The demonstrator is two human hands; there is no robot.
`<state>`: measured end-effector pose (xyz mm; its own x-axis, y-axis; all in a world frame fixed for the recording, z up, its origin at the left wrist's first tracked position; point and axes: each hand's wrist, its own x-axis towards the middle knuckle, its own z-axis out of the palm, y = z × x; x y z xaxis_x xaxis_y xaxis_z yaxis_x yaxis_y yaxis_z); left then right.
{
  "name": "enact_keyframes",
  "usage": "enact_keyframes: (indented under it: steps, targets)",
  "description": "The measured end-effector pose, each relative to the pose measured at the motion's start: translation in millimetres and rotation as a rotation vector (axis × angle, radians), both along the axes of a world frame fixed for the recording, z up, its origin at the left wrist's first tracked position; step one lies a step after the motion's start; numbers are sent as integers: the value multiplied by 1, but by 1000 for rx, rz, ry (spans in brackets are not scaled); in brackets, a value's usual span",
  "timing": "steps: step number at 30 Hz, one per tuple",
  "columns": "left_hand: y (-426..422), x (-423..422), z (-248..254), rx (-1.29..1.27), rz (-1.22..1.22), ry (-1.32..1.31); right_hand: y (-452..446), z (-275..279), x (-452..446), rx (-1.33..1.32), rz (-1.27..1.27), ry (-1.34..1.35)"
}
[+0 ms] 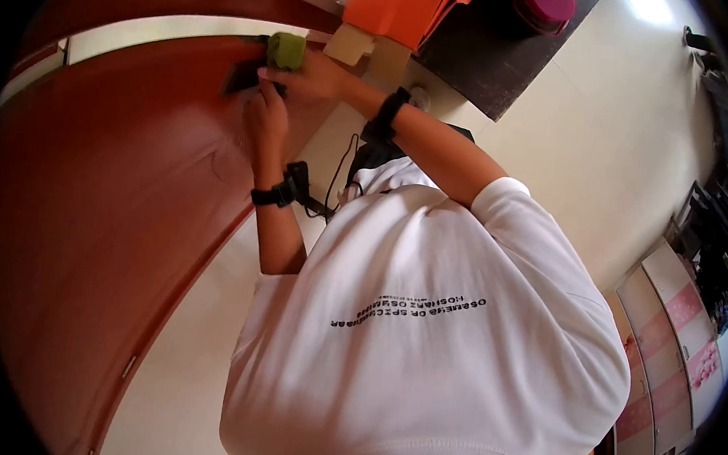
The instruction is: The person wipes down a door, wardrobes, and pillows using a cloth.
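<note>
At the edge of a red-brown door (pixel 129 121), both hands come together by a dark plate (pixel 241 78), probably the door's lock or handle plate. My right hand (pixel 316 76) is closed on a folded green cloth (pixel 286 51), which sits beside the plate's upper end. Just below it, my left hand (pixel 266 121) is closed, with its fingertips up against the plate and near the right thumb. Whatever lies between those fingertips is too small and dark to make out. Black straps circle both wrists.
An orange bag (pixel 394 8) and a dark table (pixel 499 61) with a magenta round container (pixel 546 7) stand beyond my right arm. A black cable (pixel 341 172) hangs near my body. Pink-and-white cabinets (pixel 660 354) line the far right.
</note>
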<state>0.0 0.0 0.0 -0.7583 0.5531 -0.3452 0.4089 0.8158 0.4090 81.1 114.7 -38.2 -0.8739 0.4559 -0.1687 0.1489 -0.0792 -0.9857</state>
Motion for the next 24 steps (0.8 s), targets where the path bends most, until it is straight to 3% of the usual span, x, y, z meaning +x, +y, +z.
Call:
enact_keyframes:
  steps: [2, 3, 4, 7, 9, 13, 16, 18, 20, 22, 24]
  targets:
    - [9, -8, 0, -30, 24, -5, 0, -9, -9, 2, -34, 29]
    - [44, -17, -10, 130, 46, 89, 41, -10, -24, 187, -66, 168]
    - [18, -4, -11, 53, 46, 45, 10, -13, -10, 112, -67, 120]
    - [-12, 9, -7, 183, -194, 273, -29, -22, 1, 9, -219, 221]
    - [-9, 25, 29, 47, -26, 149, -37, -8, 7, -13, -208, 167]
    - [-31, 59, 25, 67, -34, 97, -51, 7, 56, 89, -146, 122]
    - [-44, 75, 34, 142, -65, 35, -77, 19, 68, 184, -239, 167]
    - [-49, 75, 44, 186, -70, -11, -100, 46, 83, 84, -501, 64]
    - [-61, 64, 22, 209, -87, 75, -118, 45, 101, 60, -442, -47]
    - [-60, 61, 10, 255, -105, 169, -127, 45, 132, 59, -448, 71]
    - [-58, 66, 20, 190, -98, 146, -133, 23, 151, 138, -237, -19]
